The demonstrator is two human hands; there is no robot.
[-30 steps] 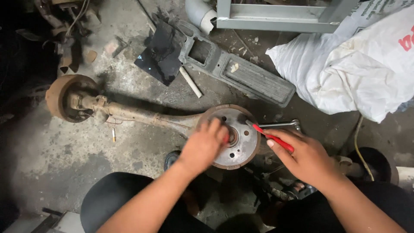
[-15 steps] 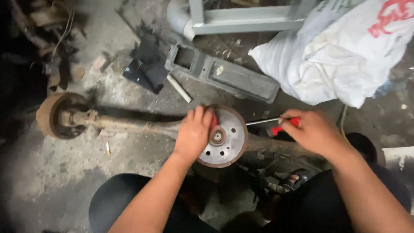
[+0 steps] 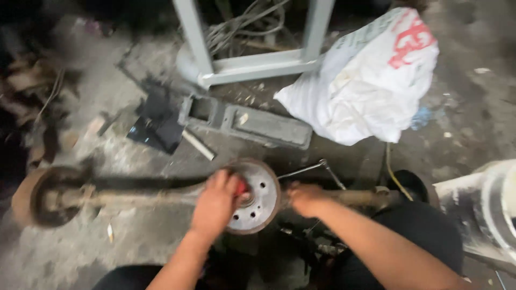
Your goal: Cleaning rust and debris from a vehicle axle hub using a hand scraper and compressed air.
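- Roughly centre of view, left hand (image 3: 215, 207) lay curled over the face of the round brake drum (image 3: 252, 196); fingers bent against a red-handled tool (image 3: 241, 187) at the hub, seemingly pinching it, though blur hid how firmly
- right hand (image 3: 303, 197) sat fisted just beside the drum's right edge, against the axle tube (image 3: 355, 197); likely bracing the part steady; whether it clenched anything could not be told
- drum sat upright on edge on the rusty axle beam (image 3: 145, 194), holes facing the camera, probably so the hub stayed reachable from above
- second drum (image 3: 40, 198) capped the beam's far left end, resting on the dirty concrete floor (image 3: 102, 247)
- thin metal rod (image 3: 314, 167) angled up from behind the right hand
- behind the drum: grey oblong casting (image 3: 252, 124), dark sheet scraps (image 3: 156, 126), white sack (image 3: 365, 86) with red print, grey metal frame (image 3: 252, 62)
- versus a second ago: red tool had gone from the right hand to the hub under the left hand; right hand had closed in on the axle; camera had tipped up, showing more of the frame and sack
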